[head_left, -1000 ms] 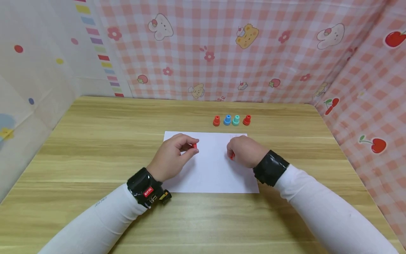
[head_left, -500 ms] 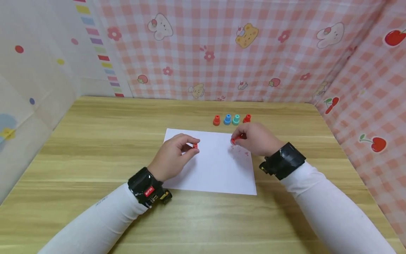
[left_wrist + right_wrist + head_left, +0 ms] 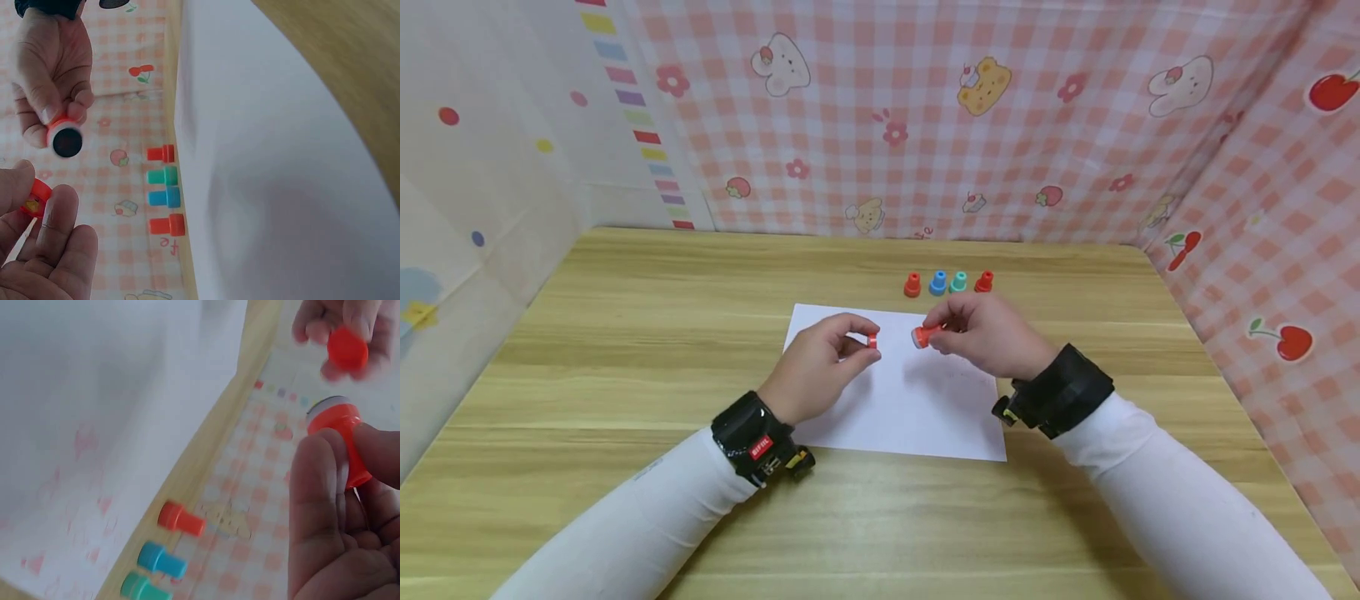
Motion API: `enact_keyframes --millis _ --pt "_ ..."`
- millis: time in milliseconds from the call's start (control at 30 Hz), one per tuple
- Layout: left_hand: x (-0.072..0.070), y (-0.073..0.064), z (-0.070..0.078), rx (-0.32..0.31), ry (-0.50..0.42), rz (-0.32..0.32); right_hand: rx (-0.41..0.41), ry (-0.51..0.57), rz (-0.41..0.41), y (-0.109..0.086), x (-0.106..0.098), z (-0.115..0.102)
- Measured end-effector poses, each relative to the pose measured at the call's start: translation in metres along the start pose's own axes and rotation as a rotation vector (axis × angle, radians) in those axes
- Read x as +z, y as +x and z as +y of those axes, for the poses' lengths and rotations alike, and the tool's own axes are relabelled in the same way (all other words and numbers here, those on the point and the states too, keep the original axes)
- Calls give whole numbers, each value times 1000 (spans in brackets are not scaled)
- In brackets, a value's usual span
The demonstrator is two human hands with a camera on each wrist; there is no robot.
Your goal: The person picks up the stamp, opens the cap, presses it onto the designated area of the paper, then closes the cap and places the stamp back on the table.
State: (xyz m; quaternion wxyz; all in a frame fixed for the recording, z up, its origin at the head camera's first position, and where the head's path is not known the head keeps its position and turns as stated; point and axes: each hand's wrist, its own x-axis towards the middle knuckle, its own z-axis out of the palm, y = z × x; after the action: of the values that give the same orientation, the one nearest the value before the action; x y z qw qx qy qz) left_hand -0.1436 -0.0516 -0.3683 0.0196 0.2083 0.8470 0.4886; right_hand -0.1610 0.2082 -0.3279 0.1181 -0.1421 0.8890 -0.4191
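My left hand (image 3: pixel 808 367) pinches a small round red cap (image 3: pixel 872 341) over the paper; a yellow print shows on its top in the left wrist view. My right hand (image 3: pixel 1003 340) grips a red toy stamp (image 3: pixel 334 422) by its narrow handle, thumb against fingers. Its dark stamping face (image 3: pixel 67 142) is bare and turned toward the cap, with a short gap between the two. Beneath both hands lies a white sheet of paper (image 3: pixel 887 408). Faint red prints (image 3: pixel 105 504) mark its right part.
Behind the paper stands a row of stamps: a red one (image 3: pixel 912 285), a blue one (image 3: pixel 937 283), a teal one (image 3: pixel 958 282) and another red one (image 3: pixel 984 282). The wooden table (image 3: pixel 647 333) meets a pink checked cloth (image 3: pixel 895 100) at the back.
The right hand has lifted from the paper and come left toward the left hand, tipping the stamp's face toward the cap. The left hand shifted slightly right. The paper turned a little.
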Motion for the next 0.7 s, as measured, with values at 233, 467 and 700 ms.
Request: enact_keyframes --millis 233,467,700 --pt "6 2 5 -34 -74 -36 -78 114 -18 -2 15 -9" --pt "9 2 6 -48 -107 -58 -87 141 -7 -2 23 -12" --pt "9 1 6 -42 -106 -73 -96 155 3 -3 26 -12"
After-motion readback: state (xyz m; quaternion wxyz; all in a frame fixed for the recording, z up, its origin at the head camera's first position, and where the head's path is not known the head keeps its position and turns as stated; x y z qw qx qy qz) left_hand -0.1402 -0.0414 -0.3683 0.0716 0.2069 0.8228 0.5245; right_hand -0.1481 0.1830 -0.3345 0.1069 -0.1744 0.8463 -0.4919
